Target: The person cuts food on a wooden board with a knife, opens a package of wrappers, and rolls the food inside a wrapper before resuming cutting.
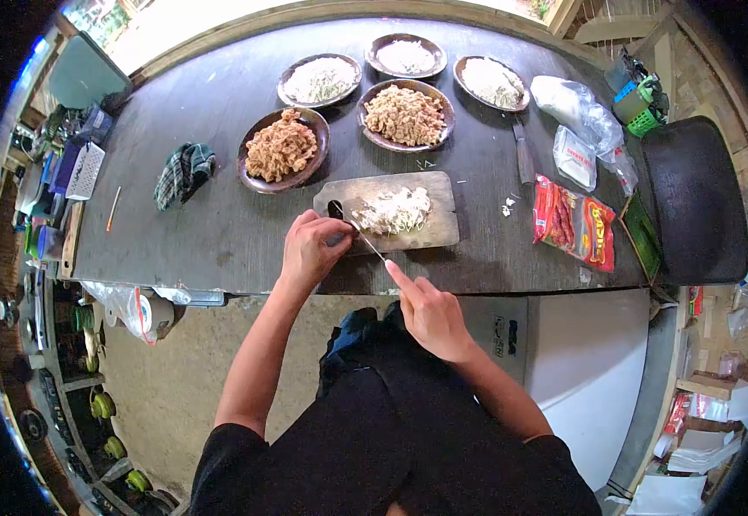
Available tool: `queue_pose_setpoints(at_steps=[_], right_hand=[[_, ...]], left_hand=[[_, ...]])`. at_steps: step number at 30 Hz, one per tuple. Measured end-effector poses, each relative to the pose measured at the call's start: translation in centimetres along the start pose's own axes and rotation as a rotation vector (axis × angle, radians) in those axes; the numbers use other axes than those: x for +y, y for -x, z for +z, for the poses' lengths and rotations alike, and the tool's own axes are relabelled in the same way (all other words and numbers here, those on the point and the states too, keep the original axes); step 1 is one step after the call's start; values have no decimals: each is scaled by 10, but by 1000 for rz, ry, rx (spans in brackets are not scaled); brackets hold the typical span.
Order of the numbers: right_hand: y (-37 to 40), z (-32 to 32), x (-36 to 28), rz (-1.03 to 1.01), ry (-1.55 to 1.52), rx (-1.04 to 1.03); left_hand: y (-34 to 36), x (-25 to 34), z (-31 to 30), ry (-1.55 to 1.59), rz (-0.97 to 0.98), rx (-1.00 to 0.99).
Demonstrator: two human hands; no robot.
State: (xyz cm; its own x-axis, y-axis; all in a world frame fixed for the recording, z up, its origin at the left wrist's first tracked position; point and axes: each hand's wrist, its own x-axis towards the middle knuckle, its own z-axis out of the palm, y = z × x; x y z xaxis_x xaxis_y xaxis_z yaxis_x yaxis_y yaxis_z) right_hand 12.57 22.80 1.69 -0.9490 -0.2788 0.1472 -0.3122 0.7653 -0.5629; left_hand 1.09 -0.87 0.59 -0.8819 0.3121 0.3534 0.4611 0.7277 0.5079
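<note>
A worn wooden cutting board (443, 225) lies near the table's front edge with a pile of chopped pale pieces (395, 211) on it. My right hand (434, 318) grips a knife (368, 240), index finger stretched along its back. The thin blade slants up and left over the board's left end, by the dark handle hole. Close beside the blade, my left hand (309, 249) is closed in a pinch at the board's lower left corner. Whatever its fingers hold is too small or hidden to make out.
Behind the board stand two plates of brown crumbly food (281, 148) and three of pale shreds (322, 80). A checked cloth (185, 175) lies left. To the right are a cleaver (524, 155), a red sausage packet (573, 224), plastic bags (576, 107) and a black chair (696, 198).
</note>
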Motion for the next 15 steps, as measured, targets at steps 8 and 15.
queue_pose_setpoints(at_steps=[8, 15], right_hand=[[-9, 4, -3, 16, 84, 23], [2, -5, 6, -2, -5, -8]], left_hand=[[-1, 3, -3, 5, -44, -26], [1, 2, 0, 23, 5, 24]])
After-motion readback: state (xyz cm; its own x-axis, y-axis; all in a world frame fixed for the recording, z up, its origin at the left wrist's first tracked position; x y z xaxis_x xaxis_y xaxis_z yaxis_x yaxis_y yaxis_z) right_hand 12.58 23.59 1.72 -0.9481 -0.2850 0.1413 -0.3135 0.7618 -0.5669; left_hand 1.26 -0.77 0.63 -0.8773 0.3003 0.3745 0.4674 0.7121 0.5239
